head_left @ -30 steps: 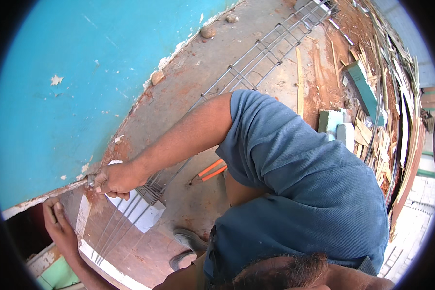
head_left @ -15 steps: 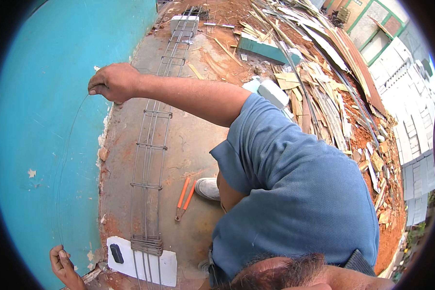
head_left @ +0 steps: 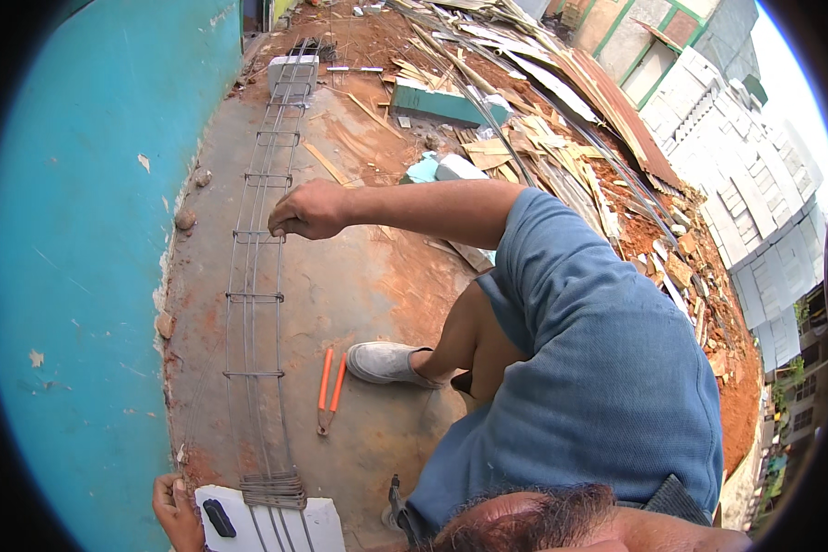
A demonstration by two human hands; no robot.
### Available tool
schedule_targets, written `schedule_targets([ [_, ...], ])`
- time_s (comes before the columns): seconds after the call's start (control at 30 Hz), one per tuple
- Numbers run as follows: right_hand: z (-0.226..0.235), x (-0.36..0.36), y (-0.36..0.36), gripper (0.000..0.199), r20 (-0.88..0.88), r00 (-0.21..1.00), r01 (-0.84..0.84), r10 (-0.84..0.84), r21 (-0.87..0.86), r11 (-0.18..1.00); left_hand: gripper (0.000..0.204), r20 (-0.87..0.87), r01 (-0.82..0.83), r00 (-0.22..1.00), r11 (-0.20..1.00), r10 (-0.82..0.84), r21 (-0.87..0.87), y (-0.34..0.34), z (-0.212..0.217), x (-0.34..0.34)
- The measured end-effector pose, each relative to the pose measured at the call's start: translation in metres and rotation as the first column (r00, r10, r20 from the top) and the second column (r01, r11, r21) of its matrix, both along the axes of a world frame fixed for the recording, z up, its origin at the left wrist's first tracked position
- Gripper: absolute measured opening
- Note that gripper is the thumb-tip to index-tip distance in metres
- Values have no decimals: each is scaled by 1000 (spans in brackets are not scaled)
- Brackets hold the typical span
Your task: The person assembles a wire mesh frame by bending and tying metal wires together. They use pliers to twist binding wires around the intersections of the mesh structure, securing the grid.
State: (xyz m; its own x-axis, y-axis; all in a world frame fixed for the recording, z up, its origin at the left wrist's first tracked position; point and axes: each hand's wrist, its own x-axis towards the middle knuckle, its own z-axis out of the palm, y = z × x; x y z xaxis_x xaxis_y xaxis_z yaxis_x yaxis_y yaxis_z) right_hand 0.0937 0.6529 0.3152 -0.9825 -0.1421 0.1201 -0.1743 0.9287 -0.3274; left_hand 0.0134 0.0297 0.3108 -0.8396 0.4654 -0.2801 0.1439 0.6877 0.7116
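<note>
My right hand (head_left: 305,210) is closed in a pinch above a long rebar cage (head_left: 255,374) with square stirrups, lying along the floor. A thin wire (head_left: 194,414), only faintly visible, runs between my two hands. At the lower left, the curled fingers of my left hand (head_left: 177,511) hold its other end, beside a white block (head_left: 317,524). The cage's near end rests on this block, with several stirrups bunched (head_left: 273,490) there. A small black object (head_left: 219,518) lies on the block. Orange-handled pincers (head_left: 331,391) lie on the floor right of the cage.
A turquoise wall (head_left: 83,276) borders the left side. Another white block (head_left: 293,77) supports the cage's far end. My shoe (head_left: 386,363) stands near the pincers. Wood scraps (head_left: 570,175), long poles and a turquoise-sided chunk (head_left: 446,103) cover the ground at the right.
My right hand has moved from beside the wall to over the cage, bringing the wire off the wall. My left hand is now closer to the near block. The view has shifted.
</note>
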Motion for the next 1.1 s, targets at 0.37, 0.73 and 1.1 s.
schedule_targets([
  [0.37, -44, -39, -15, 27, 566, 823, 167, 47, -321, 932, 18, -131, -56, 987, 958, 96, 282, -23, 20, 19],
  [0.73, 56, -49, -187, 29, 563, 588, 3, 581, -720, 694, 19, -118, -12, 990, 894, 72, 447, -22, 55, 36],
  [1.1, 164, 27, -350, 34, 272, 905, -59, 326, -679, 732, 15, -556, 254, 829, 848, 57, 465, 12, 111, 44],
])
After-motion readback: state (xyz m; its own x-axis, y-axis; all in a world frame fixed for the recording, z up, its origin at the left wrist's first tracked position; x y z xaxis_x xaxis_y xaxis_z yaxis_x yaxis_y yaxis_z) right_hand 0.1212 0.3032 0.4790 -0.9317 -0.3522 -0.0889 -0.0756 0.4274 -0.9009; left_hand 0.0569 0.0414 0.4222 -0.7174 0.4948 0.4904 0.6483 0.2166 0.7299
